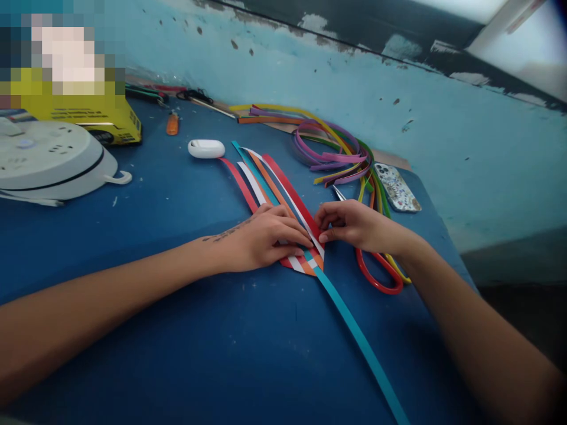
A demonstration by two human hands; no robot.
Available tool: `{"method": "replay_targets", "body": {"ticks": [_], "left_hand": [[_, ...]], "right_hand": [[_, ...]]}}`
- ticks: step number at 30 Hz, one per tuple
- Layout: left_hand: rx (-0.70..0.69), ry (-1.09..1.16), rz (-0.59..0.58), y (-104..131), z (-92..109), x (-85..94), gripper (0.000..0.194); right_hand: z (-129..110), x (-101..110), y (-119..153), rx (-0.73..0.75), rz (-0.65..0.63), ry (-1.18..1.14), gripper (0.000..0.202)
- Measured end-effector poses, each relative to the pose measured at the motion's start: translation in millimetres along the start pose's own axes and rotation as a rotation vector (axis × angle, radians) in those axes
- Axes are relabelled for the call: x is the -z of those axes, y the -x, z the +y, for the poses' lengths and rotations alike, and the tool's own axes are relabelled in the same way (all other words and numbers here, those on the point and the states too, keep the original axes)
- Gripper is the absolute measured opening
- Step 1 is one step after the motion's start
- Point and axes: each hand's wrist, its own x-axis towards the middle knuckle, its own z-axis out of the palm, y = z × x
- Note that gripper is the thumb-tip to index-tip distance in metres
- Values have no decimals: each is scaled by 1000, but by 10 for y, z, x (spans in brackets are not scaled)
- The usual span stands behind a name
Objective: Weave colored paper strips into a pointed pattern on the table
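Red, white, orange and teal paper strips lie side by side and are woven together at their near end (312, 264). My left hand (277, 233) rests on top of the weave, fingers stretched over the strips and pressing them down. At the right edge, my right hand (345, 223) pinches the red strip (290, 192) between thumb and fingertips; the exact grip is partly hidden. A long teal strip (354, 330) runs from the woven end toward the front of the table. Beside my right wrist lie scissors with red handles (380, 289), partly covered by that hand.
Coiled coloured strips (328, 144) lie near the wall. A patterned phone (397, 187) sits at the table's right edge. Behind the weave is a white earbud case (206, 149). An orange object (172, 124), a yellow box (97, 121) and a white round device (48, 159) stand left.
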Motion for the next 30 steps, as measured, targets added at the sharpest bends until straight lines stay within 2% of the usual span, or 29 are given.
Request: {"method": "replay_targets", "body": {"ticks": [7,11,13,16,18,23,27,30], "left_hand": [[-50,7,-20,-6,-18,-4,23],[-72,-10,-16,1,-8,-22,27],[-63,-6,-13,0,5,-35,28],[-35,-1,-2,-3,19,-51,24],[-27,1,3,-5,23,-56,21],[-20,-31,28,2,41,-42,22],[-1,-174,93,23,53,-31,27],[-60,-165,48,36,47,-52,32]], "right_hand": [[-64,28,4,-13,-25,132,23],[-82,18,6,-40,-33,184,16],[-66,-3,10,-85,18,211,19],[-36,-28,16,-166,129,334,35],[-29,-31,14,-170,132,371,31],[-59,-22,-5,-123,55,299,15],[-62,-44,-3,-114,96,331,20],[-45,-61,12,-105,99,398,12]]}}
